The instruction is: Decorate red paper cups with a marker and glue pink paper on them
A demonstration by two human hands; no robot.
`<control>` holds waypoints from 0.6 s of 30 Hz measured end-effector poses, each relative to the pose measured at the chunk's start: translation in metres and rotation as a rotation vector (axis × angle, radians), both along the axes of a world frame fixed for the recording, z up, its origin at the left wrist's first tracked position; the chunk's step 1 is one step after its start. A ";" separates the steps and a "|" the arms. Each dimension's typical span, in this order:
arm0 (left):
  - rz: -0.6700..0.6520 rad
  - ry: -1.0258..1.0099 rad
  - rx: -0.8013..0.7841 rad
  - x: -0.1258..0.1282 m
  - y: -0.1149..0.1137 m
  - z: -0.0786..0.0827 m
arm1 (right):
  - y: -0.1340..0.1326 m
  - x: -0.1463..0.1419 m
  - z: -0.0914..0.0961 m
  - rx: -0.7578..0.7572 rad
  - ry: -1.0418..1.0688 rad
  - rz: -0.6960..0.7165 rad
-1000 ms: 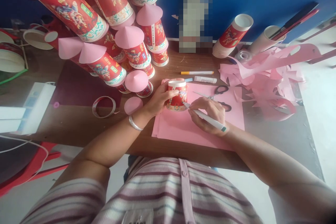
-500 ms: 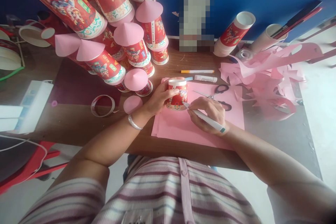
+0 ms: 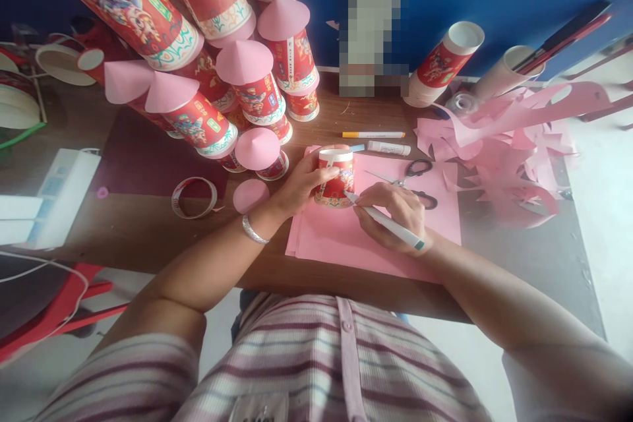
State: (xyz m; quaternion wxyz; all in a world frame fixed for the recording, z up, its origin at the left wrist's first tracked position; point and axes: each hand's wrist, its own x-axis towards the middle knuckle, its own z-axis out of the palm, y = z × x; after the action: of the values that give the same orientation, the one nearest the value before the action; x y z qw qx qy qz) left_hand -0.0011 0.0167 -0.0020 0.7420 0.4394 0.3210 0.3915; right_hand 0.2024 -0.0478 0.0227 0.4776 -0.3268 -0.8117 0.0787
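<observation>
My left hand (image 3: 305, 179) is wrapped round a red paper cup (image 3: 345, 178) with a white rim and a patterned pale band at its base. The thumb lies across the cup's front; the other fingers are mostly hidden behind it. In my right hand (image 3: 395, 214) is a white marker (image 3: 390, 224) with a green-marked end, pinched like a pen. Its tip meets the cup's lower right side, near the band. Beneath both hands lie sheets of pink paper (image 3: 326, 237). Scissors (image 3: 418, 178) with dark handles rest on the paper just beyond my right hand.
Cup towers with pink cone tops (image 3: 244, 62) crowd the back left. A yellow marker (image 3: 373, 135) and a glue stick (image 3: 390, 148) lie behind the paper. Pink paper scraps (image 3: 514, 145) pile up at right, near a pen holder (image 3: 517, 66). A paper ring (image 3: 213, 198) lies at left.
The whole view has shifted very slightly. Both hands keep their hold on cup and marker, with the marker tip still at the cup's lower side.
</observation>
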 end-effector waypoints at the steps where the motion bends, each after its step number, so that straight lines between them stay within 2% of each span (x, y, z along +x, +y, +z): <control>1: -0.004 -0.003 0.004 0.000 0.000 0.000 | 0.000 0.000 0.000 0.002 -0.001 -0.002; 18: -0.004 -0.010 -0.004 0.000 0.000 0.000 | 0.001 0.001 0.001 -0.001 -0.030 -0.024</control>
State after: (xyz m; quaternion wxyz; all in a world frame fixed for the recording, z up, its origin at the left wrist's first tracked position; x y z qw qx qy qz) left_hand -0.0010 0.0164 -0.0019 0.7451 0.4367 0.3174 0.3916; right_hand 0.2030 -0.0472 0.0241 0.4662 -0.3380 -0.8147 0.0686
